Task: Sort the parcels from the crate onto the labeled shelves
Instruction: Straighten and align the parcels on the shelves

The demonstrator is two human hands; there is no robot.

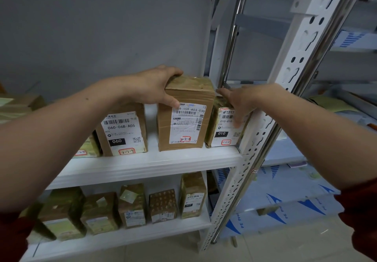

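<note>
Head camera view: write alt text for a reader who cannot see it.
A person's left hand grips the top of the parcel labelled 159-159-A03-030, upright on the upper shelf, while the right hand lays straight fingers on the 010 parcel beside it. A 060 parcel stands on its other side; more parcels stand below.

One wide head view faces forward and slightly down, close to the shelf (142, 165), just above its upper board; its front right post (247, 159) crosses the right side.
</note>
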